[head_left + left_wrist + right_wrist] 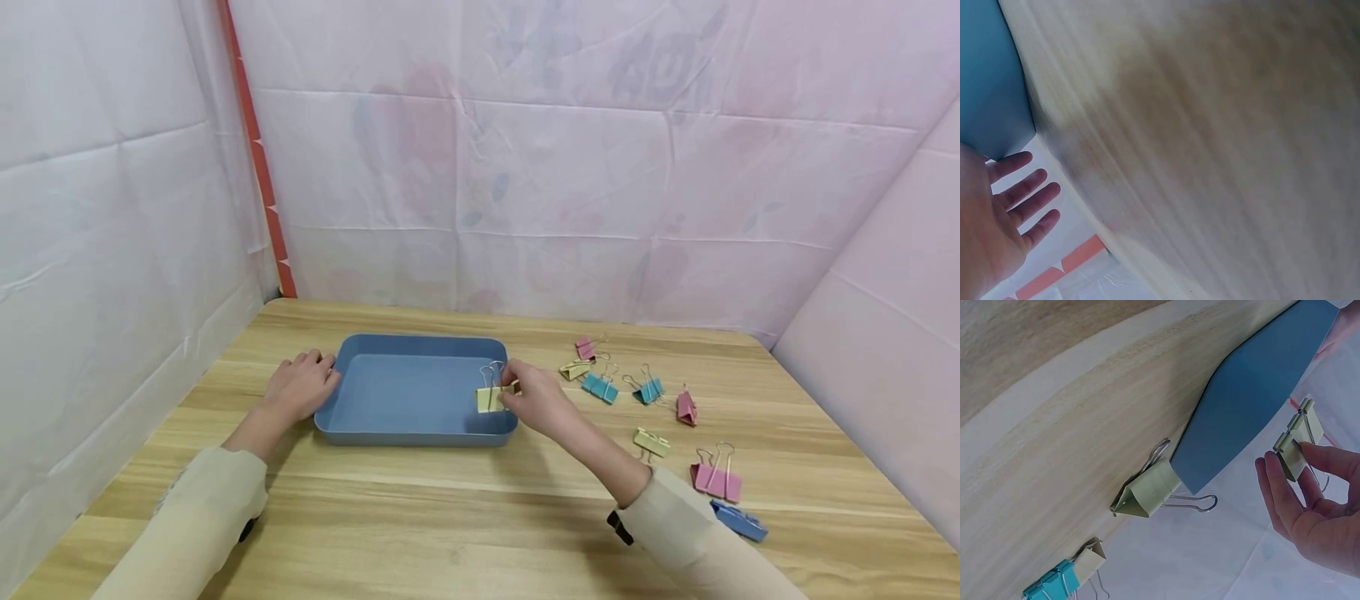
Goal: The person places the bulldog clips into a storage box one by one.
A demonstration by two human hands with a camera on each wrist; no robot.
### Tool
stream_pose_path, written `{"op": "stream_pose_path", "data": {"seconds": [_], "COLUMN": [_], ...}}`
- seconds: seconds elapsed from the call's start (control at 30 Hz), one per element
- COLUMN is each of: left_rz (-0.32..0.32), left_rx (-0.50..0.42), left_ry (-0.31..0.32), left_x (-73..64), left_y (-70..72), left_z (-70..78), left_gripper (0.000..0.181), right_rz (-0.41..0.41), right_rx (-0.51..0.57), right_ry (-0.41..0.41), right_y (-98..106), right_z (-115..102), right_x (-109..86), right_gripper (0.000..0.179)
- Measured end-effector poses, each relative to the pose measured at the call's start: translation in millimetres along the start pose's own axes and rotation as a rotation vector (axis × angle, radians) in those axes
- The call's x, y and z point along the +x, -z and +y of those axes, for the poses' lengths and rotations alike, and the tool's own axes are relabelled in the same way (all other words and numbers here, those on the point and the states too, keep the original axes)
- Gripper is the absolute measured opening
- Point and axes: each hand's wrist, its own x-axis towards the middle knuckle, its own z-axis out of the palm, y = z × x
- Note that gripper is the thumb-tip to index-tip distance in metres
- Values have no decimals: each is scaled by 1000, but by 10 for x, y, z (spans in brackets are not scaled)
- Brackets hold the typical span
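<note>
My right hand pinches a yellow binder clip between thumb and fingers, over the right end of the blue tray. In the right wrist view the held yellow clip is up above the tray's rim, its wire handles standing out. My left hand rests at the tray's left side, thumb near the rim; the left wrist view shows its fingers spread and fairly straight. Another yellow binder clip stands on the table just outside the tray's end, mostly hidden behind my right hand in the head view.
Right of the tray lie several loose binder clips: teal, pink, yellow and a blue one near my right sleeve. White cloth sheets stand behind and at both sides of the wooden table.
</note>
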Motion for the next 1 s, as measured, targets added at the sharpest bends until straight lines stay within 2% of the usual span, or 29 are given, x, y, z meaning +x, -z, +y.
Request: {"op": "stream_pose_path", "data": {"seconds": [0.33, 0.63, 1.0], "left_rz": [-7, -10, -10], "left_rx": [-4, 2, -4], "left_ry": [5, 4, 9], "left_x": [-9, -2, 6], "left_y": [-6, -10, -11], "left_z": [0, -2, -2], "left_gripper": [47, 47, 48], "right_rz": [-12, -66, -109], "right_rx": [-15, -16, -58], "right_ry": [-6, -25, 35], "right_y": [-86, -157, -241], "right_z": [-6, -27, 0], "right_x": [70, 99, 113], "right_gripper": [12, 11, 13]}}
